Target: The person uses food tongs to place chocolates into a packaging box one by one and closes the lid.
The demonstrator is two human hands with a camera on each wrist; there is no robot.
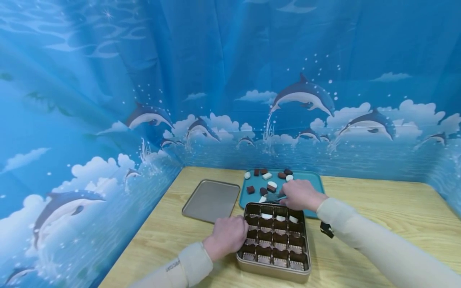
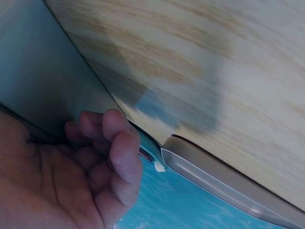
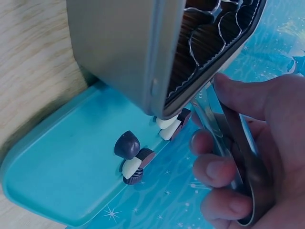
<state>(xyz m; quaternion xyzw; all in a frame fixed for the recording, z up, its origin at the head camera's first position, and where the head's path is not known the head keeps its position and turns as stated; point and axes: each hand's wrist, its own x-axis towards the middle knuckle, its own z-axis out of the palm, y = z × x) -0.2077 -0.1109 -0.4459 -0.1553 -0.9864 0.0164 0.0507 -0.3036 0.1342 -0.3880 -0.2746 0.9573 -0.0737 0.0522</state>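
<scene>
My right hand (image 1: 300, 195) holds metal tongs (image 3: 245, 157), thumb on one arm and fingers curled round the other. In the head view, the tongs reach over the near edge of the teal tray (image 1: 315, 186), close to a white chocolate (image 1: 262, 199). My left hand (image 1: 227, 236) grips the left side of the bronze tin (image 1: 273, 271); its curled fingers (image 2: 125, 155) lie along the outer wall, with the thumb hidden. A dark divided insert (image 1: 264, 244) fills the tin, and three white pieces (image 1: 266, 216) sit in cups towards its far end.
Several dark, brown and white chocolates (image 1: 271, 186) lie spread over the teal tray behind the tin. A flat metal lid (image 1: 211, 200) rests on the wooden table (image 1: 165, 218) left of the tray. A blue dolphin-print curtain (image 1: 230, 80) stands behind the table and along its left.
</scene>
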